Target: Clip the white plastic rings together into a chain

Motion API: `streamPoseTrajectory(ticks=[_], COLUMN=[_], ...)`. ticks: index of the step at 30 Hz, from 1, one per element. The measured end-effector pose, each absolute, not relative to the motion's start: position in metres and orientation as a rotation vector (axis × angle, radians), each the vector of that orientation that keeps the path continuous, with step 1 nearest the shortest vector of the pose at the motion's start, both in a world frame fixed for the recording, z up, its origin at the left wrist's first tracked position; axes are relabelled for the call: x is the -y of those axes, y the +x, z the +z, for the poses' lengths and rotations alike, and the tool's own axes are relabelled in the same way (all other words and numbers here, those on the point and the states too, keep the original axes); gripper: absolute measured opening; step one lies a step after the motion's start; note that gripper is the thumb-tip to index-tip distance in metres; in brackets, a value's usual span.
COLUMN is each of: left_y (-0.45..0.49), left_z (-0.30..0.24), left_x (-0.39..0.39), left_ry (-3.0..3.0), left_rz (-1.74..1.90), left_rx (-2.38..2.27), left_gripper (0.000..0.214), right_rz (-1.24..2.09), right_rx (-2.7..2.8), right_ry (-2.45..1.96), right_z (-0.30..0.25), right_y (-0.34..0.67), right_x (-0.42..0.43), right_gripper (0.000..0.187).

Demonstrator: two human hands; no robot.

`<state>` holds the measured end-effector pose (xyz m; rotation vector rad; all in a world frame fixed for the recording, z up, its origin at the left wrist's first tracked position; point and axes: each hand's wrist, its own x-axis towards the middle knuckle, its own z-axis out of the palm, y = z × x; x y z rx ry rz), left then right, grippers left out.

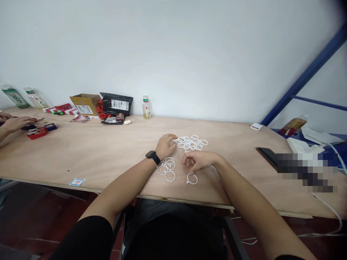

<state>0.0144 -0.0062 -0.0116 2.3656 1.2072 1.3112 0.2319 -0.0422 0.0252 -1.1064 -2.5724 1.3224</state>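
My left hand [165, 146], with a black watch on its wrist, rests at the left edge of a heap of white rings [192, 145]. Its fingers and thumb stand apart, and the fingertips reach the outermost ring; whether they touch it I cannot tell. My right hand [200, 160] hovers in front of the heap, fingers loosely bent and thumb pointing down. Below that thumb a single white ring [196, 181] with a small tab lies on the table. Several more white rings [170, 176] lie partly overlapping beside my left wrist.
The wooden table [114, 155] has a front edge close to my body. Along the wall stand a bottle [146, 108], a black parcel bag [118, 104] and a cardboard box [86, 104]. A dark phone [267, 157] lies right. Another person's hand [18, 123] is at far left, near a red box [37, 133].
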Motion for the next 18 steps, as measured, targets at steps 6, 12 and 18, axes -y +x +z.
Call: streamPoseTrajectory(ticks=[6, 12, 18], left_y=[0.015, 0.016, 0.019], left_z=[-0.01, -0.006, -0.008], left_x=[0.007, 0.011, 0.014], left_ry=[2.38, 2.346, 2.313], left_rz=[1.302, 1.232, 1.167], left_rx=[-1.203, -1.19, -1.111], left_gripper=[0.027, 0.024, 0.024], right_rz=[1.321, 0.816, 0.715], right_rx=[2.722, 2.284, 1.793], right_ry=[-1.187, -1.24, -1.269], right_z=[0.024, 0.007, -0.006], right_y=[0.219, 0.217, 0.216], right_x=[0.052, 0.033, 0.02], right_gripper=[0.02, 0.008, 0.016])
